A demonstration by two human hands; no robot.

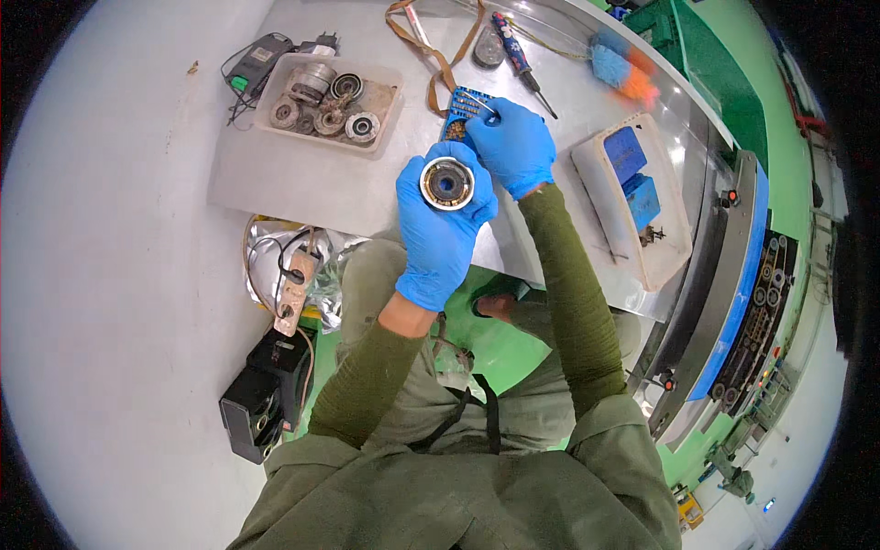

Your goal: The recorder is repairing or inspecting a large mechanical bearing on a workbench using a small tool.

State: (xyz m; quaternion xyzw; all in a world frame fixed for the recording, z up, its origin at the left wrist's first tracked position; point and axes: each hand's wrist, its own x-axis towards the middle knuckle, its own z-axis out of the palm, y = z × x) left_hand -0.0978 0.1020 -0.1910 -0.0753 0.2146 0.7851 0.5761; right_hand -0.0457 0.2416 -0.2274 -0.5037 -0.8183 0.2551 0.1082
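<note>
My left hand (438, 240), in a blue glove, is closed around a round metal bearing part (447, 183). Its open face is turned up, showing a silver rim, a brownish inner ring and a dark centre. My right hand (515, 145), also gloved in blue, pinches a slim metal tool (478, 101), whose exact kind I cannot make out. The tool reaches over a small blue compartment case (456, 114) holding brass-coloured small parts. Both hands partly cover the case. At the left, a clear plastic box (383, 147) contains several similar worn round metal parts (312, 81).
A screwdriver with a patterned handle (513, 46), a small round container (489, 50), a brown strap (438, 55) and a blue-orange duster (623, 73) lie at the back of the metal table (302, 192). A white tray (674, 243) with blue boxes stands right; a power strip (295, 293) hangs below left.
</note>
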